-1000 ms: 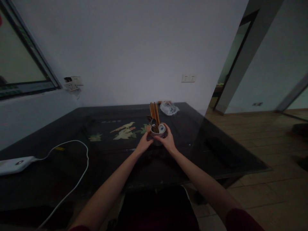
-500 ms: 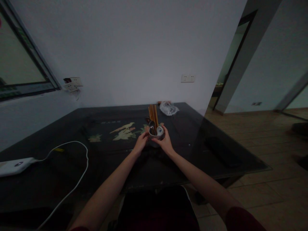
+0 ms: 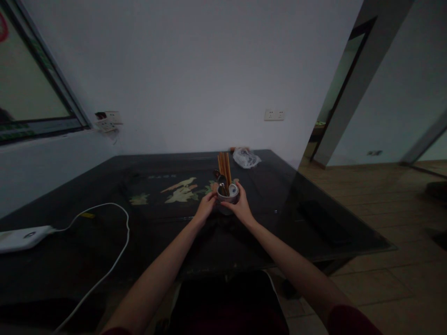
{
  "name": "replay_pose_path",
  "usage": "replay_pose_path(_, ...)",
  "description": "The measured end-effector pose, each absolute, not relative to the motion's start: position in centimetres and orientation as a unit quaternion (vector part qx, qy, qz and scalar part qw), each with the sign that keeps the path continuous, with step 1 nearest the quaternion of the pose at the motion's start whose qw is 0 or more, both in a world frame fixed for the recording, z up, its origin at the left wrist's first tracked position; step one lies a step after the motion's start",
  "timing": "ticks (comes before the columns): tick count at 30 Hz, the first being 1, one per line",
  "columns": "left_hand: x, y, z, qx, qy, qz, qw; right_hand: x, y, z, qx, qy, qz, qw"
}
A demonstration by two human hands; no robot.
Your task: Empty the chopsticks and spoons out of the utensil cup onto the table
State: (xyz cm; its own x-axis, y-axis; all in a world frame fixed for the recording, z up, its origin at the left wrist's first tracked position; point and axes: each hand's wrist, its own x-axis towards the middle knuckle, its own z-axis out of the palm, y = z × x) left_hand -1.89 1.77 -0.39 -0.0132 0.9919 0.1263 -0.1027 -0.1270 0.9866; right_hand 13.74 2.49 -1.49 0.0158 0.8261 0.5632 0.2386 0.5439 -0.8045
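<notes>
Clasping utensil cup [image 3: 227, 201], both hands [image 3: 206, 207] [image 3: 241, 209]

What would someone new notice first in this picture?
The left hand and right hand clasp a cup at the middle of the dark table, with chopsticks standing up out of it. A white cable curls across the left side to a white device, and a plastic bag lies at the far edge.

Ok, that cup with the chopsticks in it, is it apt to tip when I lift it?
Probably top-heavy: the cup is short and the chopsticks rise far above its rim, so it may tip if tilted. It looks glazed, so likely slick and breakable against the table. The left hand and right hand on either side should steady it.
</notes>
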Motion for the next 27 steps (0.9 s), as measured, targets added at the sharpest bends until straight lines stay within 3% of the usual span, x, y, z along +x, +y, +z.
replay_pose_path(20, -1.9, 2.2, -0.2, 0.485, 0.461, 0.58, 0.464, 17.2, 1.8, 3.5, -0.431, -0.681, 0.11, 0.582)
replay_pose_path(27, -2.2, 2.3, -0.1, 0.5, 0.439, 0.602, 0.44, 17.9, 2.6, 5.4, -0.474, -0.743, 0.053, 0.47)
